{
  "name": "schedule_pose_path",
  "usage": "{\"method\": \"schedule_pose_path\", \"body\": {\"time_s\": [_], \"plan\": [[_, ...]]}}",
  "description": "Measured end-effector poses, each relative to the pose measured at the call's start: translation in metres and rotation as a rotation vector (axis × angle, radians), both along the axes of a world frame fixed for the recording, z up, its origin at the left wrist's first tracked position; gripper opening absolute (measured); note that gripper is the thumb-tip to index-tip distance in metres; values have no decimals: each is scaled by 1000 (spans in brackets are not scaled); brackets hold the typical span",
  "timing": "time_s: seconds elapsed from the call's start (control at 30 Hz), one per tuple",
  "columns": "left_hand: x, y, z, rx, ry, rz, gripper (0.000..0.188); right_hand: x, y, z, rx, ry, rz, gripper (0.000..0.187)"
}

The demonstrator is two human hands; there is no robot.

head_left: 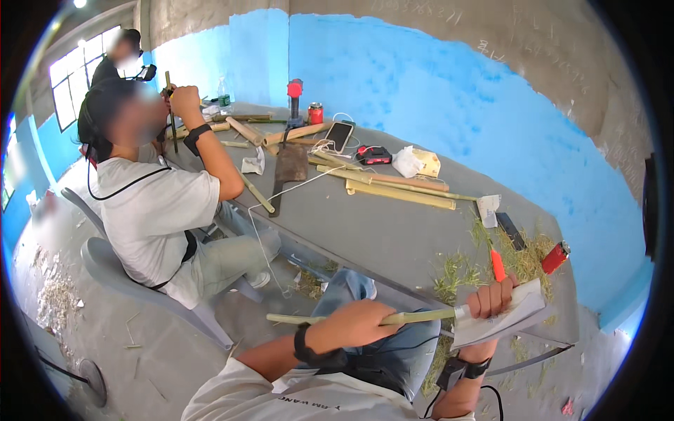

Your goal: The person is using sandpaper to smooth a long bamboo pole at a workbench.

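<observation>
My left hand (357, 325) is closed around a thin green bamboo stick (423, 316) held level above my lap. One end of the stick juts out to the left past my wrist. My right hand (491, 300) grips a folded whitish sheet of paper (504, 324), which wraps the stick's right end and hides it. Just beyond the right hand, a red-orange tool handle (498, 265) lies on the table among green shavings (456, 276). A red can (555, 257) stands tilted in the view to its right.
On the grey table (337, 238) lie a cleaver (289, 166), split bamboo pieces (400, 195), a phone (340, 137), a battery pack (373, 155) and a dark block (511, 231). A cordless drill (295, 98) stands behind. At left a seated co-worker (151, 196) holds a bamboo stick upright.
</observation>
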State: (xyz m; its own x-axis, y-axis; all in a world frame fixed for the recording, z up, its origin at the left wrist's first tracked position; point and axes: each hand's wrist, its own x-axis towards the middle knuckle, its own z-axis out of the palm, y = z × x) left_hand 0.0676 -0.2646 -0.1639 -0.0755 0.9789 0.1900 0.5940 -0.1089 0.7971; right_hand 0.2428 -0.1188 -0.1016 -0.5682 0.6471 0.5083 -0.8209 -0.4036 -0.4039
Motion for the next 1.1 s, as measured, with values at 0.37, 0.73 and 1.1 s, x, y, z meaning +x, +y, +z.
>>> {"method": "schedule_pose_path", "body": {"time_s": [0.37,0.73,1.1], "plan": [[18,13,-10,-570,-304,-358,50,3,-15,13,153,-72,183,49],[9,0,-16,-668,-559,-587,64,-21,-8,14,277,116,565,45],[9,-8,-5,24,182,234,31,-16,1,16,240,179,249,52]]}}
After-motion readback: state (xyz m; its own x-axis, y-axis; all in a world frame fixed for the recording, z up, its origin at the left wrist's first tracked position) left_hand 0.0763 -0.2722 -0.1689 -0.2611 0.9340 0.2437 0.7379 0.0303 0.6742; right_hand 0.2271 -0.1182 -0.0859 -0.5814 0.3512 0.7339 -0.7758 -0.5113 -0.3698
